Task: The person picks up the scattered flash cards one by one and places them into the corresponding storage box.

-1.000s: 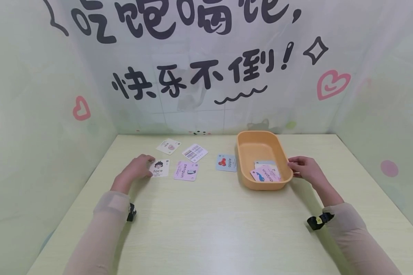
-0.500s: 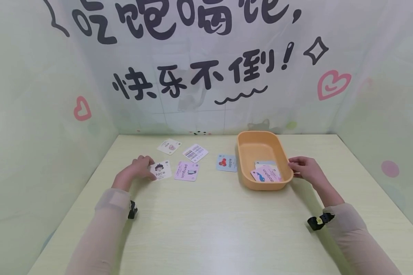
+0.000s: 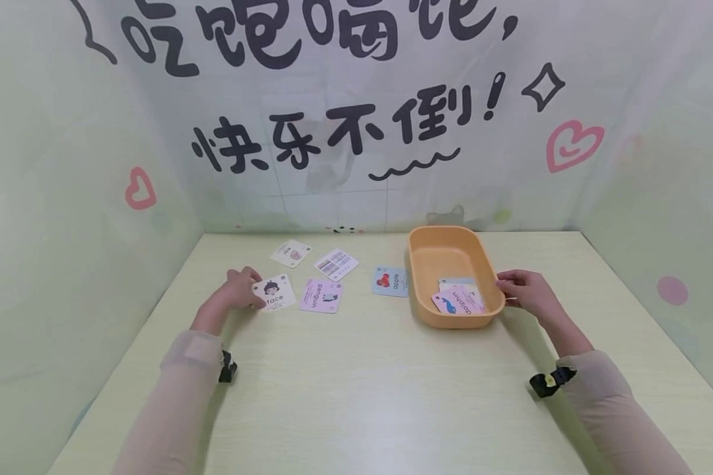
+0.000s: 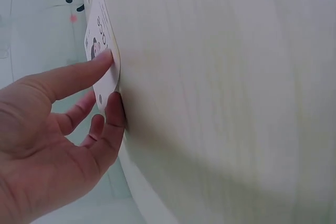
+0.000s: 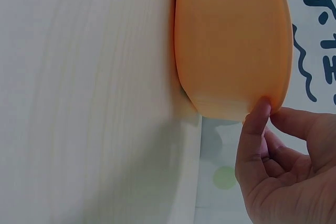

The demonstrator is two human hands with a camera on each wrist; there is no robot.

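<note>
My left hand (image 3: pixel 237 290) pinches the near left corner of a white flashcard marked "face" (image 3: pixel 278 293). In the left wrist view the thumb (image 4: pixel 100 64) lies on the printed side of the card, with fingers at its edge and behind it; the card looks slightly raised. My right hand (image 3: pixel 529 290) grips the right rim of an orange plastic basket (image 3: pixel 442 254) between thumb and fingers. Inside the basket lie a purple "dolphin" card (image 3: pixel 459 301) and other cards partly hidden beneath it. A purple "penguin" card (image 3: pixel 321 295) lies just right of the face card.
On the table (image 3: pixel 356 382), a blue "apple" card (image 3: pixel 390 282) lies against the basket's left side. Farther back are a white "ear" card (image 3: pixel 292 253) and a card with a printed grid (image 3: pixel 336 264). Fabric walls (image 3: pixel 356 198) enclose the table's back and sides.
The face card has turned a little and come up slightly at my left hand, whose thumb now overlaps its corner. My right hand and the basket have stayed in place.
</note>
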